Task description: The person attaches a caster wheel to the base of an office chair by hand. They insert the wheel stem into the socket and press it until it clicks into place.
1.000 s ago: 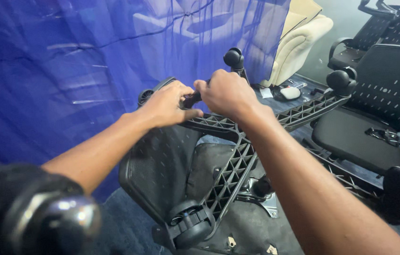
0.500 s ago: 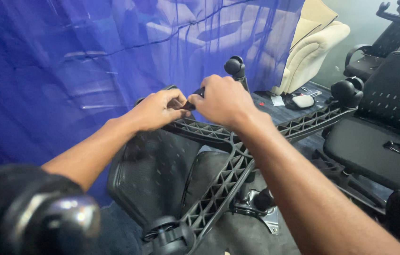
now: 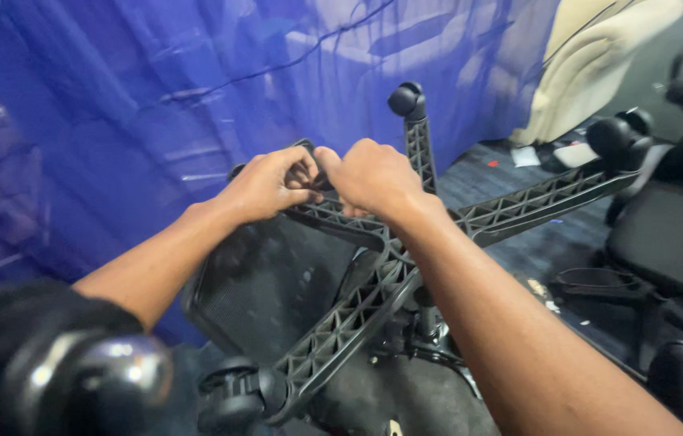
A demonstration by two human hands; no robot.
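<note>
Upturned chair base (image 3: 390,250), centre frame: blue sheet (image 3: 156,97) close behind, open floor to the right. Left hand (image 3: 265,184) & right hand (image 3: 373,176), fingers curled shut, pinch the tip of one spoke; what sits there is hidden.

Chair assembly or repair workshop: an upturned black star base (image 3: 406,266) with casters (image 3: 232,396), loose black chair seats (image 3: 672,242) on the dark floor (image 3: 535,250), cream cushioned chair (image 3: 591,73), blue plastic sheeting (image 3: 156,97) hung behind.

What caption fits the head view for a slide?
Both hands, left hand and right hand, grip one arm tip of an upturned black chair base before a blue plastic sheet.
</note>
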